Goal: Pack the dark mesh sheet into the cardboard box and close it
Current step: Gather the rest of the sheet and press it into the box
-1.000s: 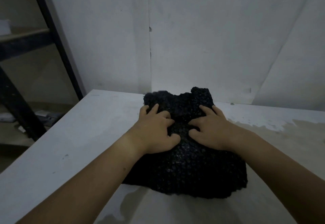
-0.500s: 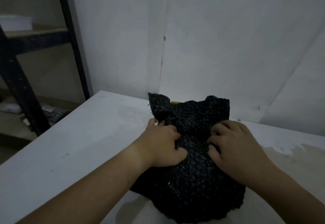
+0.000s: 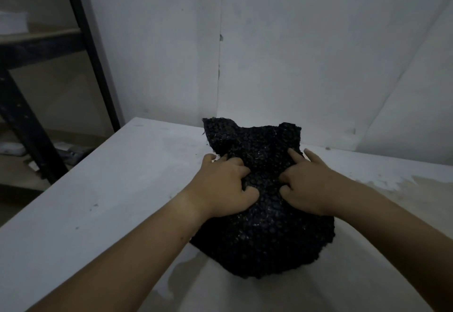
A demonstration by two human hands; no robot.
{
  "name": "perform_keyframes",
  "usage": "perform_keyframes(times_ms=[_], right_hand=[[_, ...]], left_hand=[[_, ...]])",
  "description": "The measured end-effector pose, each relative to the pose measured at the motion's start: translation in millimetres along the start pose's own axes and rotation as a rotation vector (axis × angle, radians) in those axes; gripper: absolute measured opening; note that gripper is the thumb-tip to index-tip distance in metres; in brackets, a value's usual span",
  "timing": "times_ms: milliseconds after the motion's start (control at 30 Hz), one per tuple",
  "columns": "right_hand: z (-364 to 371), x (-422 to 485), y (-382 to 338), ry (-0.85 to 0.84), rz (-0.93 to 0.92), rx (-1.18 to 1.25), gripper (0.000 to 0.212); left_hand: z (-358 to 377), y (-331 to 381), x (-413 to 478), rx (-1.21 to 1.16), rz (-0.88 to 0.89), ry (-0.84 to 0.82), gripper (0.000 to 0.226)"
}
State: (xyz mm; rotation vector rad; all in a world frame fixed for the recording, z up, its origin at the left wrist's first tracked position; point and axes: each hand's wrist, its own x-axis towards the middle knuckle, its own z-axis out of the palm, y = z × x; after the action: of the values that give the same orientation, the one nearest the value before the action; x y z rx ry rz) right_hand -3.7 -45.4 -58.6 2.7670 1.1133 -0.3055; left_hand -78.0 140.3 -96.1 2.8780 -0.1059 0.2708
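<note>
White table [image 3: 110, 189]: one mesh sheet [image 3: 264, 238], two hands.

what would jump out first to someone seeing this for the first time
A dark mesh sheet bunched in a lumpy mound at the middle of the pale table. The left hand and right hand press on its top side by side, fingers dug into the mesh. A dark shelf frame stands at far left.

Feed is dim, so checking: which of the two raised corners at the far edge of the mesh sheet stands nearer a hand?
The far right corner: the right hand has fingertips just below it. The far left corner sits farther from the left hand.
</note>
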Motion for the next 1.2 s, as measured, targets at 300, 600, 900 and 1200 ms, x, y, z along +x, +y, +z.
perform_keyframes(times_ms=[300, 600, 900, 1200], right_hand=[[-5.3, -47.8, 18.5, 0.343, -0.21, 0.016, 0.045], [9.7, -37.0, 9.8, 0.131, -0.189, -0.007, 0.051], [4.2, -60.4, 4.1, 0.453, -0.244, 0.05, 0.042], [15.4, -56.0, -10.3, 0.378, -0.194, 0.01, 0.049]], left_hand=[[7.2, 3.1, -6.5, 0.012, 0.007, 0.105, 0.055], [18.3, 4.3, -29.9, -0.331, -0.061, 0.268, 0.058], [12.4, -16.1, -38.5, -0.399, -0.03, 0.128, 0.076], [5.8, -13.4, -38.7, -0.312, 0.001, 0.178, 0.062]])
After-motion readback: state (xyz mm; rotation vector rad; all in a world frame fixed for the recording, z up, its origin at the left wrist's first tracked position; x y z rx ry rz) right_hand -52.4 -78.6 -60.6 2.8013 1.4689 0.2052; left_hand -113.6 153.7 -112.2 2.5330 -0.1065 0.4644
